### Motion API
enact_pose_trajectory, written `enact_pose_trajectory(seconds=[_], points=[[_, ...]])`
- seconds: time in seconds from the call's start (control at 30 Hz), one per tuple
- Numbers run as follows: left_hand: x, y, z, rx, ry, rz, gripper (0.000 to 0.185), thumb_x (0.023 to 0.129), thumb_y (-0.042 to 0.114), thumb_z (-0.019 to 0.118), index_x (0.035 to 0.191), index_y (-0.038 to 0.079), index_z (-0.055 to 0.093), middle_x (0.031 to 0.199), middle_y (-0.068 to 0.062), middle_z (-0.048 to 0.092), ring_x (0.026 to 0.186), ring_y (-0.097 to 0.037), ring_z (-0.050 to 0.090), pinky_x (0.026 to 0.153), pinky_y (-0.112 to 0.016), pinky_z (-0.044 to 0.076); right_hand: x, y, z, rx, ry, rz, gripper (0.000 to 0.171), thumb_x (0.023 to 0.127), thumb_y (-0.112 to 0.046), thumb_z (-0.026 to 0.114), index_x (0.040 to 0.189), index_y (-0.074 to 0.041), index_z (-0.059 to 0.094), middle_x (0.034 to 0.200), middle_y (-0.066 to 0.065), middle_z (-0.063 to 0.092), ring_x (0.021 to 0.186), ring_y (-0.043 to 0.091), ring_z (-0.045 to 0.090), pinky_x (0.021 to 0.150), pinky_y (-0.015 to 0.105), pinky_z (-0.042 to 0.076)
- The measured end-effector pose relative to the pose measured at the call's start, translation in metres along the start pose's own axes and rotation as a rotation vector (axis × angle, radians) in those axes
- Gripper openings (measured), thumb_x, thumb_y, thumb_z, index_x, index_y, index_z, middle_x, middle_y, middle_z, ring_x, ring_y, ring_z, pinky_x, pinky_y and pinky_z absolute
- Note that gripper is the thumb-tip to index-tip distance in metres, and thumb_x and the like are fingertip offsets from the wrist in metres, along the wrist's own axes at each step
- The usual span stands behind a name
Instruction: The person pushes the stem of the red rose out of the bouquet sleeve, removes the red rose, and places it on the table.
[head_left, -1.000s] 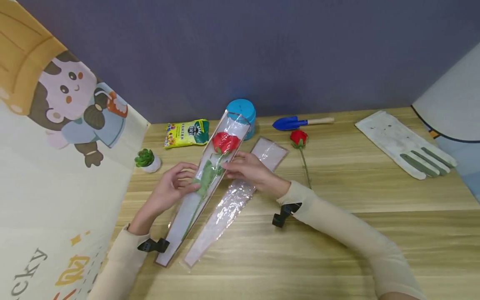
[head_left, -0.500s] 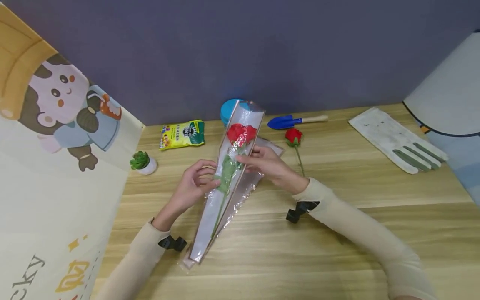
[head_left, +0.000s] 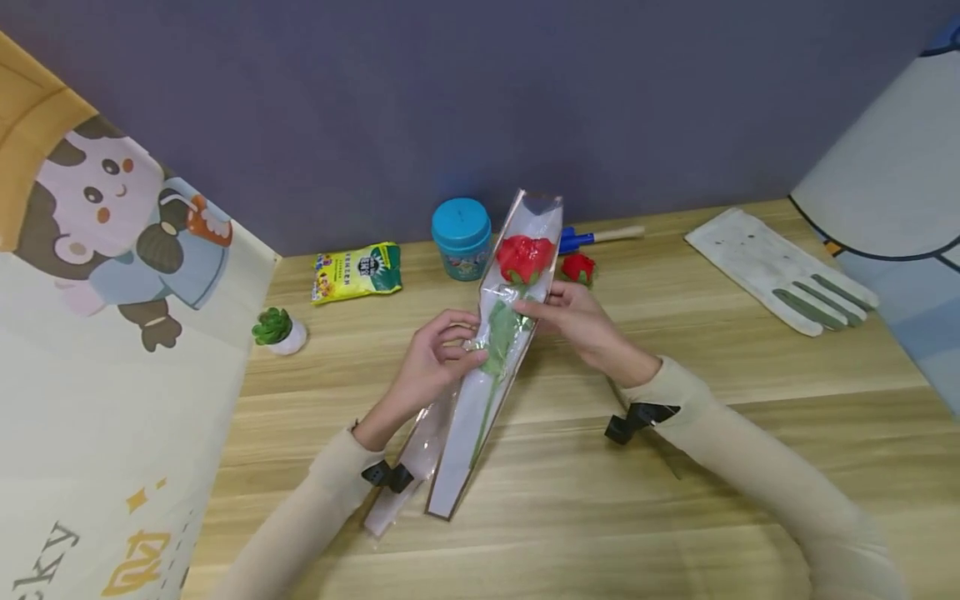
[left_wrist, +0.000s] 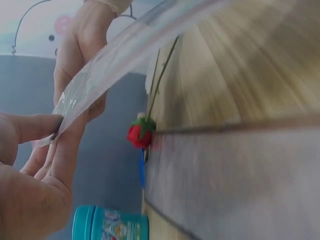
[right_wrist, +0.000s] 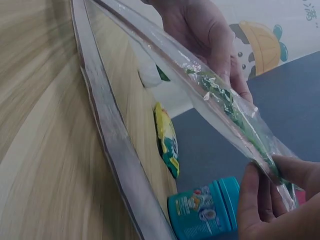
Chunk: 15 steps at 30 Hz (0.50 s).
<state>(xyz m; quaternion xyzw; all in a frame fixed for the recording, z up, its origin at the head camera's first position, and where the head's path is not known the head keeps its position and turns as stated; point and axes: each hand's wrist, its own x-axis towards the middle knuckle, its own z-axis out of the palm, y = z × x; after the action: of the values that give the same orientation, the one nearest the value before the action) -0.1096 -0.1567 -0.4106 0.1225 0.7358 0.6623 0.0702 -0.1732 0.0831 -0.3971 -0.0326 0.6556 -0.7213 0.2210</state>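
Note:
A red rose (head_left: 525, 257) with a green stem lies inside a clear sleeve (head_left: 498, 367) with a brown-edged backing. Both hands hold this sleeve tilted above the table. My left hand (head_left: 468, 340) pinches its left edge by the leaves. My right hand (head_left: 534, 307) pinches the right edge just below the bloom. In the right wrist view the stem shows through the plastic sleeve (right_wrist: 225, 100), pinched by the right hand's fingers (right_wrist: 265, 195). A second, empty sleeve (head_left: 408, 462) lies flat underneath. A loose red rose (head_left: 578, 267) lies behind my right hand.
At the back of the wooden table (head_left: 750, 400) stand a teal jar (head_left: 461, 237), a yellow-green packet (head_left: 356, 271), a blue trowel (head_left: 592, 237) and a small potted succulent (head_left: 277, 329). A white glove (head_left: 780, 271) lies far right. A cartoon banner (head_left: 112, 292) borders the left.
Both hands have carried the sleeved rose to the right and turned it more upright, so it now lies over the empty sleeve. The loose rose is now partly hidden behind my right hand.

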Motion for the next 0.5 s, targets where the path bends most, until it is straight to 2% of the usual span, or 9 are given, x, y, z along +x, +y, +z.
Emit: enact_pose_trajectory(seconds=[0.2,0.37,0.5], points=[[0.005,-0.003,0.015,-0.017,-0.010,-0.011,0.045,0.090,-0.006,0.074,0.131,-0.005,0.056,0.120,-0.030,0.069,0.090,-0.011,0.073,0.078,-0.022,0.064,-0.005,0.001,-0.016,-0.036,0.018,0.000,0.049,0.098,-0.007,0.070,0.142,0.008,0.053,0.100,-0.012,0.075,0.090,0.003,0.073,0.085,0.022,0.063],[0.006,-0.005,0.026,-0.017,-0.063,-0.054,0.050,0.088,-0.003,0.077,0.133,-0.002,0.055,0.119,-0.030,0.073,0.085,-0.008,0.075,0.075,-0.024,0.064,-0.008,-0.002,-0.026,-0.031,0.045,-0.004,0.050,0.098,-0.009,0.071,0.143,0.005,0.053,0.102,-0.011,0.075,0.090,0.004,0.072,0.083,0.021,0.063],[0.006,-0.006,0.034,-0.021,-0.111,-0.086,0.055,0.086,-0.005,0.079,0.135,-0.001,0.055,0.122,-0.030,0.073,0.087,-0.011,0.076,0.078,-0.029,0.065,-0.010,-0.009,-0.035,0.015,0.068,-0.027,0.041,0.098,-0.008,0.071,0.136,0.000,0.058,0.099,-0.010,0.077,0.087,0.005,0.073,0.079,0.021,0.063]])
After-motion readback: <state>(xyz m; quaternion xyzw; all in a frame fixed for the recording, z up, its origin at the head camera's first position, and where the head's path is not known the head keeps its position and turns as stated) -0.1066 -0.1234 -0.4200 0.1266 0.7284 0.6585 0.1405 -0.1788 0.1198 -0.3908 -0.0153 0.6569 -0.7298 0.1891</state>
